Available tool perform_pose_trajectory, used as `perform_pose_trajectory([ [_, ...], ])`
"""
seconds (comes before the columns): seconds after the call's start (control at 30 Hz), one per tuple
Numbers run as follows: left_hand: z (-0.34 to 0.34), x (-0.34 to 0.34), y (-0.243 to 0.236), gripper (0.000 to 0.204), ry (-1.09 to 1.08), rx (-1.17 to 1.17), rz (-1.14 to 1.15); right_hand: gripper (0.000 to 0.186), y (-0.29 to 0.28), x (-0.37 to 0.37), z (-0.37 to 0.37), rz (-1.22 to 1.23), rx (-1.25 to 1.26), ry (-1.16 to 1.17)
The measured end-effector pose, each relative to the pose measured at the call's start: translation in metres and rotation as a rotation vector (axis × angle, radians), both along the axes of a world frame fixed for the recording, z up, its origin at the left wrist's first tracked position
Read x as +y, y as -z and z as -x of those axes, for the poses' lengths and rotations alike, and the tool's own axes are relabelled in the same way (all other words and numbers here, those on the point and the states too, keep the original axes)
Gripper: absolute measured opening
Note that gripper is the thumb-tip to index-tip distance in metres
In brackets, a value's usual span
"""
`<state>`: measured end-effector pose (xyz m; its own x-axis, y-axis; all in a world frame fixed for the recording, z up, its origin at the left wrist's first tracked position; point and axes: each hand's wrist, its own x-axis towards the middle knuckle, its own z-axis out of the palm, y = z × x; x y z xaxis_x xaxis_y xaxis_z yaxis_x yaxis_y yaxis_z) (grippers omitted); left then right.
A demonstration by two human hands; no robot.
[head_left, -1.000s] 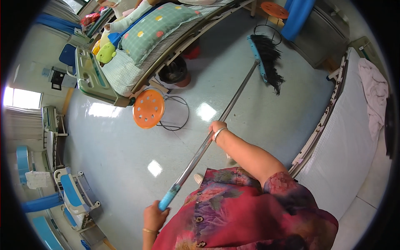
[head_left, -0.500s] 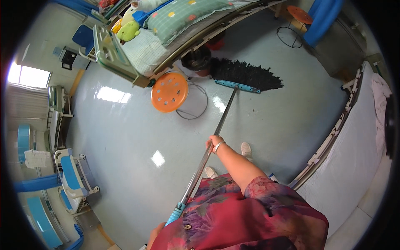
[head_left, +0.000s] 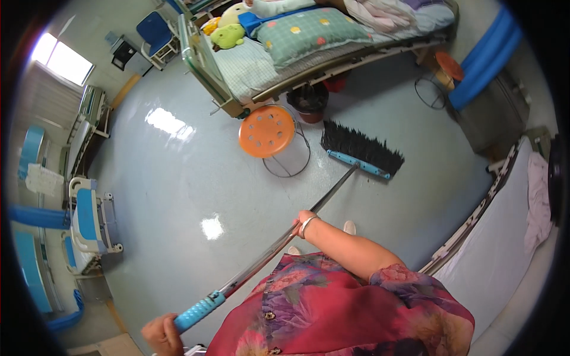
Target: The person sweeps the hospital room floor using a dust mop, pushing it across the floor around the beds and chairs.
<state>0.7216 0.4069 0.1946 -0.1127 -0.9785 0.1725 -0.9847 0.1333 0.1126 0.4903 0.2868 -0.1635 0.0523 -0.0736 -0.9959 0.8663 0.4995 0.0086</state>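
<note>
I hold a mop with both hands. Its black strands (head_left: pixel 362 146) lie spread on the floor, fixed to a light-blue bar (head_left: pixel 359 165) at the far end of a metal pole (head_left: pixel 267 254). My right hand (head_left: pixel 304 223), with a silver bracelet at the wrist, is wrapped round the middle of the pole. At the lower left, my left hand (head_left: pixel 163 334) is closed at the end of the ridged blue grip (head_left: pixel 199 310). Just left of the mop head stand a round orange stool (head_left: pixel 267 132) and a dark bucket (head_left: pixel 307 99).
A bed (head_left: pixel 285 89) with a green pillow (head_left: pixel 312 37) and a person's leg on it stands ahead. Another bed (head_left: pixel 484 237) runs along the right. A second orange stool (head_left: pixel 448 66) is at the far right, beside blue curtains (head_left: pixel 487 59). More beds (head_left: pixel 89 216) line the left.
The mop head has come nearer and swung round, away from the bucket. My left hand has moved out to the left with the grip, so the pole slants more. The view has shifted.
</note>
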Motion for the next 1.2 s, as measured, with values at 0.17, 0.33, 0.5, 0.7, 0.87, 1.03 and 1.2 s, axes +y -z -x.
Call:
perform_pose_trajectory([
  [0.17, -0.016, 0.029, -0.02, 0.031, -0.172, 0.153, 0.022, 0.012, -0.052, -0.014, -0.008, 0.036, -0.076, -0.024],
  [0.33, -0.014, 0.066, -0.028, 0.032, -0.301, 0.177, 0.128, 0.013, -0.089, -0.022, -0.01, 0.178, -0.057, -0.212],
  [0.5, 0.01, 0.077, -0.021, 0.031, -0.385, 0.152, 0.115, 0.022, -0.079, -0.028, -0.007, 0.301, 0.091, -0.399],
  [0.7, 0.064, 0.052, -0.003, 0.023, -0.276, 0.007, -0.119, 0.01, -0.012, -0.017, 0.011, 0.106, 0.17, -0.362],
  [0.87, 0.063, 0.048, -0.007, 0.023, -0.279, 0.035, -0.123, 0.007, 0.005, 0.019, 0.021, -0.045, 0.128, -0.421],
  [1.03, 0.026, 0.045, -0.016, 0.026, -0.299, 0.083, 0.069, 0.011, -0.012, 0.05, 0.01, -0.097, 0.031, -0.387],
  [1.2, -0.028, 0.019, -0.038, 0.024, -0.232, 0.363, 0.163, 0.01, -0.077, 0.056, -0.008, 0.133, -0.131, -0.886],
])
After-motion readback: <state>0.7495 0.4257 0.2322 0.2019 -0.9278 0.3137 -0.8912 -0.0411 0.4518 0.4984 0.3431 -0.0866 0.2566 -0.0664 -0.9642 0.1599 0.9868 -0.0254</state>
